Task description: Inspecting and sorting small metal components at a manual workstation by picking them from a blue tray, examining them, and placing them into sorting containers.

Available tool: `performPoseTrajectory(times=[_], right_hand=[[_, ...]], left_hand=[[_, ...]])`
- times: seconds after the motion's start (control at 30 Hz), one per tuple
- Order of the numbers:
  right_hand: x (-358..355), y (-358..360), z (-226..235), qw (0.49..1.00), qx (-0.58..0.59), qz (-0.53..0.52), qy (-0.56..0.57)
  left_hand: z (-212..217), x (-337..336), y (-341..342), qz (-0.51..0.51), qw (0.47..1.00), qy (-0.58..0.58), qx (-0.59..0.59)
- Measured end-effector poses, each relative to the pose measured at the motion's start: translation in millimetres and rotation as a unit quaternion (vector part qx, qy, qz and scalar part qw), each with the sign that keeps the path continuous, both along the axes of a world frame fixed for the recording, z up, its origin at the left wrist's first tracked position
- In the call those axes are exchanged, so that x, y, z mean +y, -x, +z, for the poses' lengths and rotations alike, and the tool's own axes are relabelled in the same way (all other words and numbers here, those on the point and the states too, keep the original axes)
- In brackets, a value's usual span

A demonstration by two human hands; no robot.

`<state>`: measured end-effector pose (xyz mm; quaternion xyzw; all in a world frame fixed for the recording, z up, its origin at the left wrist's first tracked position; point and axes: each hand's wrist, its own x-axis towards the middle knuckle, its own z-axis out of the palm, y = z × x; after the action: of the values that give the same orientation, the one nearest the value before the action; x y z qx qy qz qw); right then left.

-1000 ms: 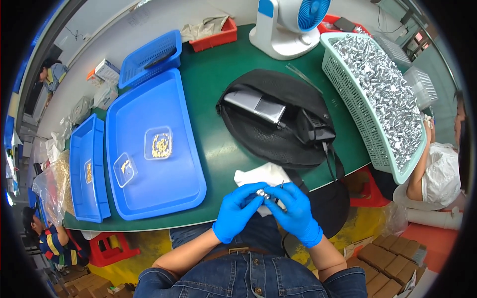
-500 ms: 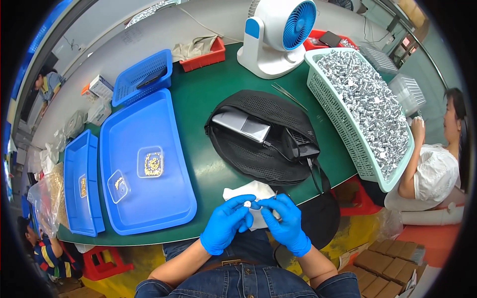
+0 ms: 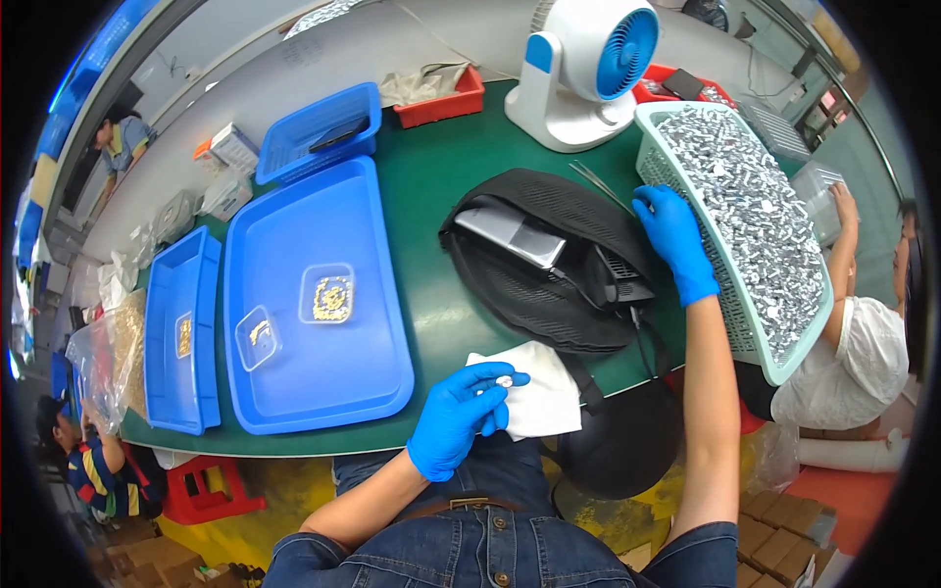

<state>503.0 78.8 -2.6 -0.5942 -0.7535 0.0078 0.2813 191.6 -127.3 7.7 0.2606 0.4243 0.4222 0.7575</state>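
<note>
- Your left hand [image 3: 459,416], in a blue glove, sits low in the centre of the frame; its grip is pressed together, thumb and forefinger pinching a small silvery part [image 3: 504,380].
- That small part hangs just over the near edge of a white cloth [image 3: 537,397], which lies at the front edge of the green counter [image 3: 431,206].
- Your right hand [image 3: 674,235], also gloved in blue, reaches to the right of centre, fingers loosely spread and holding nothing that you can make out; it rests at the near rim of the pale green basket [image 3: 747,333].
- The basket fills the right side of the frame and is heaped with small silver pieces [image 3: 755,196].
- Just left of your right hand lies a black mesh bag [image 3: 549,284], open, with a grey flat device [image 3: 510,233] and a black box inside it.
- Left of the bag sits a large blue tray [image 3: 314,382] carrying two small clear boxes: one [image 3: 327,292] with golden bits near its middle, another [image 3: 259,337] toward its left edge.
- A narrower blue tray [image 3: 176,392] lies beside it further left, and a blue slotted basket [image 3: 319,132] stands above.
- At the top, a white and blue fan [image 3: 588,69] stands beside a red bin [image 3: 439,98].
- Another person [image 3: 863,343] in white sits at the right edge.
</note>
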Motion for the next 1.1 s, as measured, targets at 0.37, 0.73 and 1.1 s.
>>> performPoseTrajectory(times=[0.37,0.73,1.1], right_hand=[[18.4,6.2,-17.5,0.998,-0.021,-0.064,0.012],[-185.7,97.4,75.2,0.977,0.168,0.133,0.022],[-207.6,108.9,67.3,0.975,0.123,0.172,0.068]], left_hand=[[1.6,-4.8,17.2,0.056,0.998,-0.033,0.017],[3.5,1.7,18.3,0.105,0.990,-0.061,0.070],[-3.6,-0.3,16.3,0.111,0.982,-0.103,0.116]])
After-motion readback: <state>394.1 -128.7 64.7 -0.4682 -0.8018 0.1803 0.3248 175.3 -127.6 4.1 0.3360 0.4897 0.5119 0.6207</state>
